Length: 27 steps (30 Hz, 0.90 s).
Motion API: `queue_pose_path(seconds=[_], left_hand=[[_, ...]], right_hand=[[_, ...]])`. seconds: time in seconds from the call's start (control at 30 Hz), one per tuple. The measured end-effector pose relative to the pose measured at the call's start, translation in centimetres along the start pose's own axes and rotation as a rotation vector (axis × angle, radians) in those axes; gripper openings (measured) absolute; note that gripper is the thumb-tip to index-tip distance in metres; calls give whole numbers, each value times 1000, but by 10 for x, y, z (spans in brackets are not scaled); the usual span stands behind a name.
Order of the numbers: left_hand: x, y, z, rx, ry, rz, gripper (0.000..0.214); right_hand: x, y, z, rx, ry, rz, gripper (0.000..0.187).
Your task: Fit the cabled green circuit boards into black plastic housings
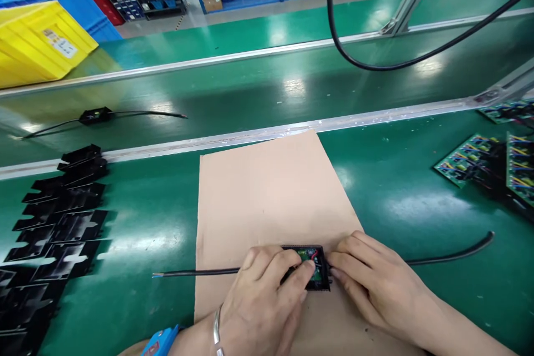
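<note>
A small black housing (314,268) with a green circuit board and a red wire inside lies on a tan cardboard sheet (267,200) near its front edge. Black cables run out of it, one to the left (196,273) and one to the right (454,255). My left hand (262,300) curls over the housing's left side, fingertips pressing on the board. My right hand (375,283) pinches the housing's right end where the cable leaves. A metal bangle and a blue wrist strap (161,340) sit on my left wrist.
Several black plastic covers (62,222) lie in overlapping rows at the left. Green circuit boards with wires (484,158) are stacked at the right. A finished black unit with cables (95,116) rests on the conveyor belt beyond the metal rail (258,134). A yellow bin (39,41) stands far left; a thick black hose (375,64) hangs overhead.
</note>
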<state>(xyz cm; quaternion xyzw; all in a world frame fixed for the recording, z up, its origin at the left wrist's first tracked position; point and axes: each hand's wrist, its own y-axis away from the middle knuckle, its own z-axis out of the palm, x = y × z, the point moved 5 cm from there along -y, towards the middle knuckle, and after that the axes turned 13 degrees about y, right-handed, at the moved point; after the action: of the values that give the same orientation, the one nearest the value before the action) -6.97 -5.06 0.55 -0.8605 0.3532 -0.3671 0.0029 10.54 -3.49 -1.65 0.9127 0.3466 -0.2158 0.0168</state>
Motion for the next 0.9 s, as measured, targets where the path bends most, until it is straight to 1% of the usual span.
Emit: queue_pose_path(seconds=[0.1, 0.2, 0.3, 0.43, 0.6, 0.7, 0.83, 0.9], left_hand=[[2, -2, 9, -89, -148, 30, 38], [3, -1, 17, -122, -244, 49, 41], [1, 1, 20, -146, -235, 19, 39], [3, 4, 21, -217, -247, 79, 31], [5, 4, 18, -185, -268, 133, 29], [5, 4, 18, -185, -267, 147, 26], [6, 2, 18, -154, -267, 149, 27], [6, 0, 18, -129, -262, 132, 29]], right_hand=[[0, -1, -1, 19, 15, -9, 18], [1, -2, 0, 17, 22, -6, 19], [1, -3, 2, 47, 36, -3, 18], [2, -2, 4, 122, 33, -36, 21], [4, 1, 5, 169, -57, -77, 19], [4, 3, 4, 162, -44, -101, 21], [-2, 4, 2, 83, 83, -134, 31], [-4, 2, 2, 25, 148, -122, 33]])
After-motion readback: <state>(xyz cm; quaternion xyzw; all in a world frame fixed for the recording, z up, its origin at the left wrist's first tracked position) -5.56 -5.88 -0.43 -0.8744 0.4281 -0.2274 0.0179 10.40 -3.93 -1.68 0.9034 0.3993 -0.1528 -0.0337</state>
